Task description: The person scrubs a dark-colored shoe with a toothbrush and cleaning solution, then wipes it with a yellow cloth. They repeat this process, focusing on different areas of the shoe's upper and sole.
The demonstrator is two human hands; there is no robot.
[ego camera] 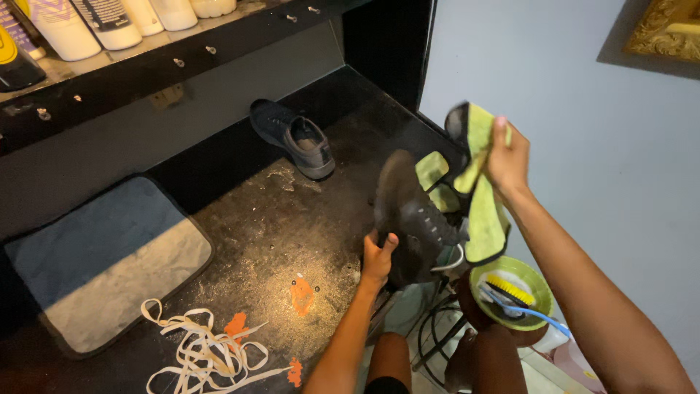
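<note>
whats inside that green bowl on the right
The green bowl holds a brush with yellow bristles and a blue-handled brush lying across it. The bowl's bottom beneath them is covered, so anything else there cannot be seen.

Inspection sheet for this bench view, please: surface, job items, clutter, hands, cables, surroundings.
Surface: dark speckled countertop, dusty, with orange marks.
Job's things: dark lace-up shoe, laces out; yellow-green microfibre cloth.
Clutter: second dark shoe at the back; loose cream shoelaces; grey-blue mat; green bowl holding a yellow-bristled brush.
Hands: left hand grips the shoe; right hand holds the cloth raised.
Cables: nothing seen.
Surroundings: shelf of white bottles; pale blue wall; gilt frame.
</note>
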